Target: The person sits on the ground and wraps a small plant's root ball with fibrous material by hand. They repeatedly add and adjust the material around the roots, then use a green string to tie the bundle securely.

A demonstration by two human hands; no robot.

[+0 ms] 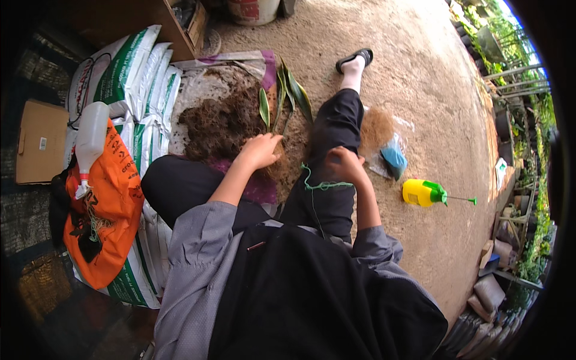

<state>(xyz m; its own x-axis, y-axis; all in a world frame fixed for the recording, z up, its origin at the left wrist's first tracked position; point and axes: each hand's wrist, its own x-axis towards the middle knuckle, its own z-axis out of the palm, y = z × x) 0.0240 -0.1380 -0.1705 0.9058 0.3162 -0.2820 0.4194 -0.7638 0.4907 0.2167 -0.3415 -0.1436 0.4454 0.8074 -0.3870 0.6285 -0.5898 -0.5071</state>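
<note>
A snake plant [292, 93] with yellow-edged leaves leans away from me between my knees. My left hand [261, 150] is closed over its base, where brown fibre [275, 167] shows under the fingers. The hand hides most of that base. Over my right thigh is my right hand [345, 163], blurred, with its fingers curled. Tangled green twine [326, 185] lies by its wrist and trails down the black trouser leg; whether the fingers grip any of it is unclear. Beyond my left hand, dark, root-filled potting soil [225, 121] is heaped on a plastic sheet [180, 101].
Right of my leg are light coconut fibre [377, 130], a blue packet [394, 157] and a yellow spray bottle [418, 192]. Stacked white-and-green sacks [155, 96] stand at left, bearing an orange bag [105, 180] and a white plastic bottle [92, 135]. A bucket [254, 11] stands at top.
</note>
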